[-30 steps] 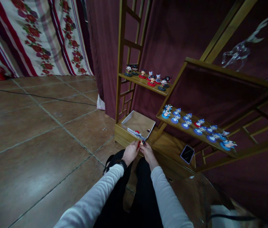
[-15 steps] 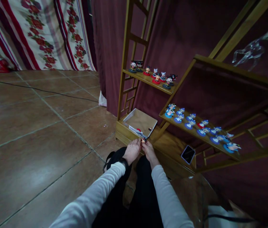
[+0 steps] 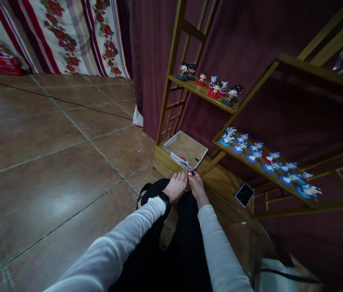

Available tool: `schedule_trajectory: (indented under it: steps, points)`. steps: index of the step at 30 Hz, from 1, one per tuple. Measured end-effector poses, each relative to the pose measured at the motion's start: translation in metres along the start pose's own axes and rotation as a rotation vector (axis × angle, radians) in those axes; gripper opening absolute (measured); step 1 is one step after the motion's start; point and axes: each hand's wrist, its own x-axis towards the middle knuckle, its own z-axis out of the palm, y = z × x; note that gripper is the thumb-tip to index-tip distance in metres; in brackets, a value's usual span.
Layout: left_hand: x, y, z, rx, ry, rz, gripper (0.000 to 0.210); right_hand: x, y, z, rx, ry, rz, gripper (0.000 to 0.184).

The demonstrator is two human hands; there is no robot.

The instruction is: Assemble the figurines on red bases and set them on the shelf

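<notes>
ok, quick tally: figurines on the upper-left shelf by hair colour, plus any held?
Black-haired figurines: 6 (one partly hidden behind another at the right end)
Pale-haired, eared figurines: 2
Held figurine: 1
Total: 9

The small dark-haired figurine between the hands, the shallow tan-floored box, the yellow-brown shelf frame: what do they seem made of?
Small dark-haired figurine: perhaps painted plastic, from its contrasting colours; finish too small to judge.
Shallow tan-floored box: likely matte cardboard, judging by thin walls and shineless floor.
Yellow-brown shelf frame: probably varnished wood, given its colour and slight sheen.
</notes>
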Motion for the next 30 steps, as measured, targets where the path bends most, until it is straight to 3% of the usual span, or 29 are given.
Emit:
schedule_trajectory:
  steps: [8, 14, 18, 23, 30]
  points:
    - [0.000, 0.000, -0.001, -0.012, 0.000, 0.036, 0.050, 0.002, 0.004, -0.003, 0.003, 0.042, -0.009, 0.036]
    - [0.002, -0.003, -0.002, -0.083, -0.027, -0.028, 0.050, 0.000, 0.004, -0.002, 0.002, 0.050, -0.025, 0.040]
    - [0.009, -0.013, 0.003, -0.290, -0.055, -0.163, 0.044, 0.001, 0.005, 0.000, -0.005, 0.019, -0.021, 0.036]
    - [0.023, -0.025, 0.011, -0.548, -0.008, -0.285, 0.032, 0.003, 0.006, 0.004, 0.040, 0.048, -0.011, 0.024]
    - [0.031, -0.037, 0.018, -0.895, -0.039, -0.370, 0.025, -0.001, 0.003, 0.004, 0.106, 0.023, -0.008, 0.033]
